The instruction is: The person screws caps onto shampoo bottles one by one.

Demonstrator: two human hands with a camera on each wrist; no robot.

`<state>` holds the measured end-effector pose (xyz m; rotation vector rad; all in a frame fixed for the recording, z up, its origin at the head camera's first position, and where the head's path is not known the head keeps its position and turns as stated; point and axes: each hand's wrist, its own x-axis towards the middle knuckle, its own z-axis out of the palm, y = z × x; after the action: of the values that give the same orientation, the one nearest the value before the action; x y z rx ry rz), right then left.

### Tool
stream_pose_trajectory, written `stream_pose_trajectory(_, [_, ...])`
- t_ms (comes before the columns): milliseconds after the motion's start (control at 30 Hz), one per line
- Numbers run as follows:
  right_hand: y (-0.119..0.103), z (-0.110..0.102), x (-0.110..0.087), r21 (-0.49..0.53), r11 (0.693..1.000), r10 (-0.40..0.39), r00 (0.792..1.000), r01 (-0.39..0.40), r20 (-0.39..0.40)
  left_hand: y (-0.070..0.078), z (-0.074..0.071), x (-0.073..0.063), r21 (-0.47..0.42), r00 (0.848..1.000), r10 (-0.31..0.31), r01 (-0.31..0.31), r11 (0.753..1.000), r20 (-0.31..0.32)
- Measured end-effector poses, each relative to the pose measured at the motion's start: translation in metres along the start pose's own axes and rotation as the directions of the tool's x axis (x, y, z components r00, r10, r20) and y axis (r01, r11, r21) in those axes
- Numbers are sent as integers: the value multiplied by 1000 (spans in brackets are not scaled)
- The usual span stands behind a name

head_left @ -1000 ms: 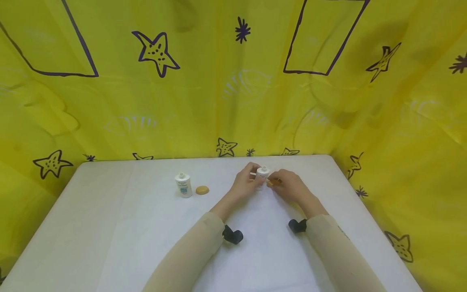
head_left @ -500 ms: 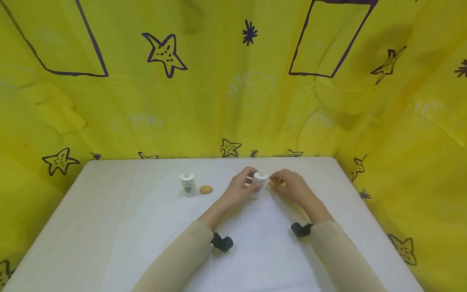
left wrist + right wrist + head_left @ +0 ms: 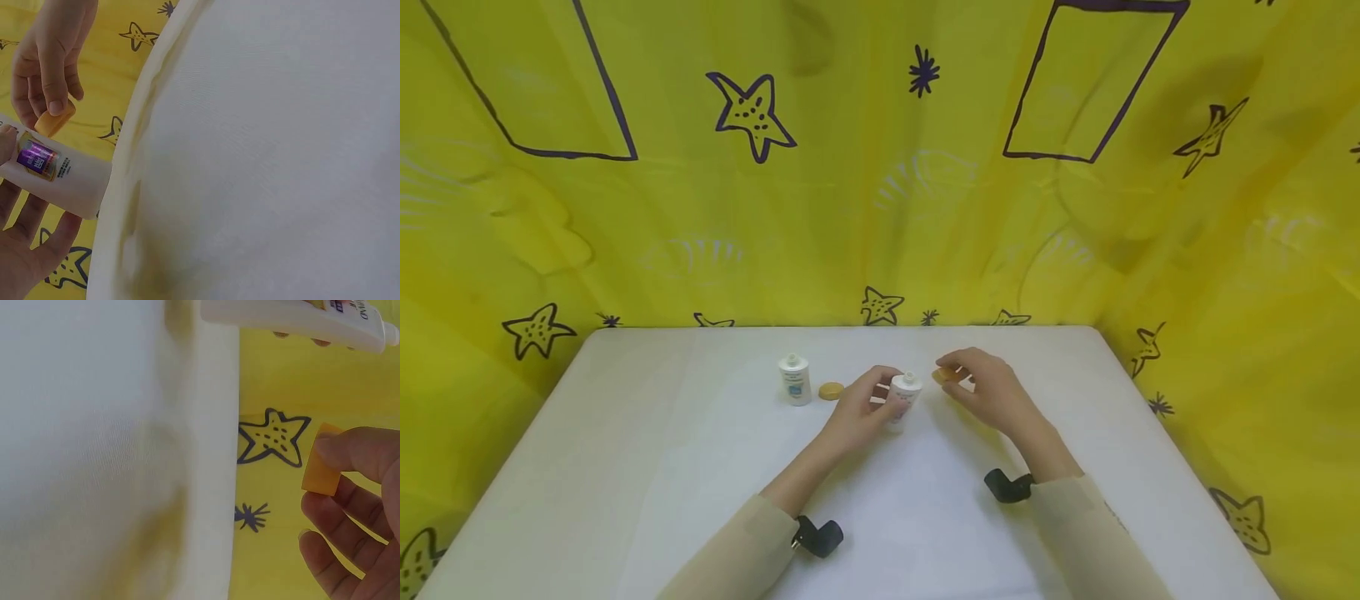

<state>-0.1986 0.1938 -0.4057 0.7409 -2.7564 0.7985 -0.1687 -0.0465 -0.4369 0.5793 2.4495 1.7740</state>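
My left hand grips a white bottle round its body, with the bare nozzle at the top. A purple and gold label shows on the bottle in the left wrist view. To its right, my right hand pinches an orange cap between thumb and fingers, apart from the bottle. Farther left, a second white bottle stands upright without a cap. Another orange cap lies beside it on the table, close to my left hand.
The white-covered table ends at a yellow curtain printed with dark stars. A black wrist camera sits at the left cuff, another black camera at the right cuff.
My left hand has moved left and nearer with the bottle. The right hand, still pinching its cap, has shifted slightly left, and the gap between bottle and cap has widened.
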Motion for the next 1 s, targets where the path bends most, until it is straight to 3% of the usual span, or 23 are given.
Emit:
stream_pose_trajectory(233, [-15,9,-1,18,999,31,999,-31,-16,-1,-8,-17,2,999,18,-18,1000,33])
stream_pose_trajectory(367, [-23,12,-1,69,998,-10,998,15,-67,0,-13,-22,0,1000,23,-23,1000,10])
stream_pose_trajectory(533, [-36,13,0,178,983,-29,991,52,-134,0,-19,-23,7,999,36,-36,999,0])
stream_pose_trajectory(700, [-53,13,0,316,945,-35,986,85,-161,-2,-24,-24,30,999,49,-49,998,12])
stream_pose_trajectory(800, [-61,12,-6,347,932,-60,987,108,-147,-4,-25,-29,51,996,80,-82,995,38])
stream_pose_trajectory(1000, [-70,7,-13,328,936,-97,988,132,-122,0,-25,-34,93,983,166,-174,980,82])
